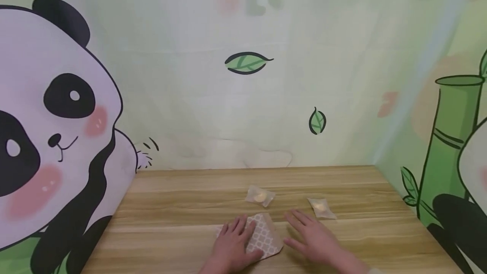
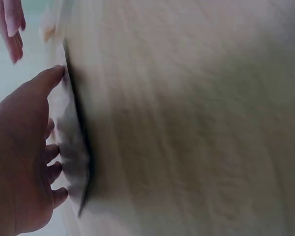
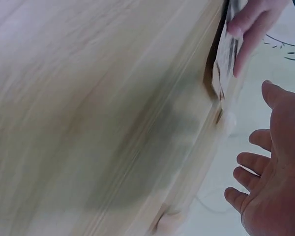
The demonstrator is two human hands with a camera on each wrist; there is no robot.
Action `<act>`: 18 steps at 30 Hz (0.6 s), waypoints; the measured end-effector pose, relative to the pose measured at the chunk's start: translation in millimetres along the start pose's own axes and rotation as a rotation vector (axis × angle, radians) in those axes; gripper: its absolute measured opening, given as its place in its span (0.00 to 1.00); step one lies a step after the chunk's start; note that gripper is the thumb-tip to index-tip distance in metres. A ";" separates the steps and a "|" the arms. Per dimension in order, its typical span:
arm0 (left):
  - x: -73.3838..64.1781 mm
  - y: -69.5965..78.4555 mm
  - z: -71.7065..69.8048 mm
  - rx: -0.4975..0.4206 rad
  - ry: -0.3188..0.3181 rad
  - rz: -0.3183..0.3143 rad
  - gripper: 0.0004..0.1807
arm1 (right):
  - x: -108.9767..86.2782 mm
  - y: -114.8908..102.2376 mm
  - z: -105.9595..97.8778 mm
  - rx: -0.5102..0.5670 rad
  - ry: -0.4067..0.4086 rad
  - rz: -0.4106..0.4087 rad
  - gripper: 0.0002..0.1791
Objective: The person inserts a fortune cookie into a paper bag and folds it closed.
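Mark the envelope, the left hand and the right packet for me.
Envelope (image 1: 264, 236): head view, on its patterned face.
Left hand (image 1: 233, 246): head view, on the back of the hand.
Right packet (image 1: 322, 208): head view, near its middle.

Free gap between left packet (image 1: 260, 197) and right packet (image 1: 321, 208), patterned pouch (image 1: 262, 234) and right fingers (image 1: 301, 219) in front

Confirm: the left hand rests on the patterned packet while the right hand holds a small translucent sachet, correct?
No: the right hand holds nothing; both sachets lie on the table, the head view shows. The left hand does rest on the patterned packet.
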State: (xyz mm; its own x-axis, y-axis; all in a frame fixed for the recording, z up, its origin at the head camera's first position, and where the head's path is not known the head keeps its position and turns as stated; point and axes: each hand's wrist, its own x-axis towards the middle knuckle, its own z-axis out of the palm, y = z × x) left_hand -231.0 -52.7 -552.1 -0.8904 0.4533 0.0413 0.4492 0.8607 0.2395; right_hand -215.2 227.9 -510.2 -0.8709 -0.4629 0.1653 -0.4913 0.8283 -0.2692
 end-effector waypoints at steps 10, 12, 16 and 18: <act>-9.4 -25.6 1.7 0.042 -0.032 0.150 0.47 | -4.2 5.3 4.3 -0.022 0.001 -0.118 0.39; -12.6 -33.4 -0.9 0.049 -0.039 0.192 0.47 | -1.6 1.7 7.2 -0.009 -0.013 -0.157 0.39; -14.9 -45.4 -2.7 0.057 -0.062 0.251 0.47 | 3.5 -7.8 16.7 0.026 -0.075 -0.210 0.40; -14.7 -49.9 -0.6 0.061 -0.066 0.277 0.47 | 6.0 -12.2 22.6 0.048 -0.100 -0.227 0.40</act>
State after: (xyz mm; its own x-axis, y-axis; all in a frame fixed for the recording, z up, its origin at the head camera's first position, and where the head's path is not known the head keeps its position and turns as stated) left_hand -240.4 -102.5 -564.1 -0.7273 0.6855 0.0337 0.6802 0.7133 0.1693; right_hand -214.8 207.9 -527.3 -0.7339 -0.6662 0.1323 -0.6723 0.6846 -0.2815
